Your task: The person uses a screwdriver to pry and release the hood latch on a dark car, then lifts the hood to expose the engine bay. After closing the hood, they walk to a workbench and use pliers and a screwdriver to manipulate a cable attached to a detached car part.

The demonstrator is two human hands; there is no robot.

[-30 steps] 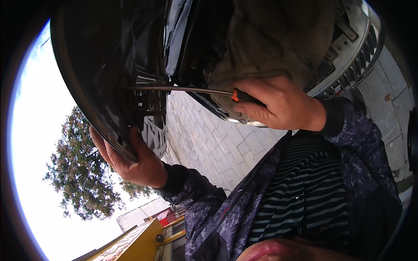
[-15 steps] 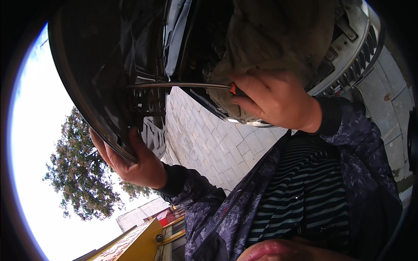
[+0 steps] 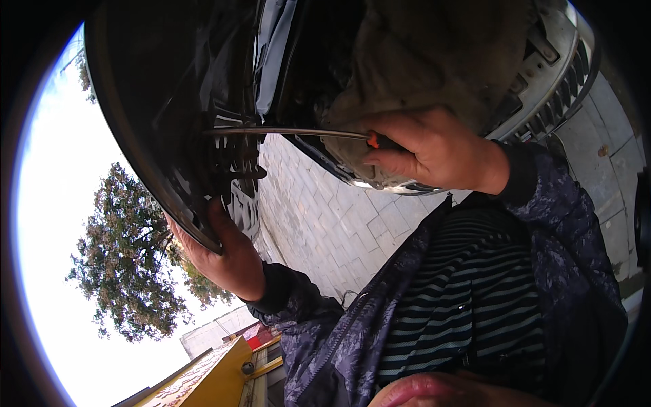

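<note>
- Around the handle end of a long, thin metal tool (image 3: 298, 132), the person's right hand (image 3: 430, 149) is closed, thumb below and fingers above; an orange collar (image 3: 373, 140) shows just ahead of the grip, and most of the handle is hidden in the palm.
- From that fist the tool's shaft runs nearly level to the left, crossing the gap between the two parts of the vehicle and ending at the slotted inner side of a dark, glossy panel (image 3: 159, 102); from where I stand, I cannot tell whether the tip touches it or passes into a hole.
- On the panel's near lower corner, the left hand (image 3: 227, 254) holds the rim pinched, thumb on the inner face and fingers wrapped behind the outer one.
- Beneath and beyond the right hand lies a rumpled brownish cover (image 3: 427, 61) over the front of the vehicle, with a pale slatted grille (image 3: 553, 112) off to its right.
- Nearest me, the person wears a dark patterned jacket (image 3: 319, 353), open over a striped shirt (image 3: 461, 292).
- Below everything spreads grey paving (image 3: 339, 210); farther left stand a leafy tree (image 3: 125, 258) and a yellow structure (image 3: 220, 376) under a bright white sky.
</note>
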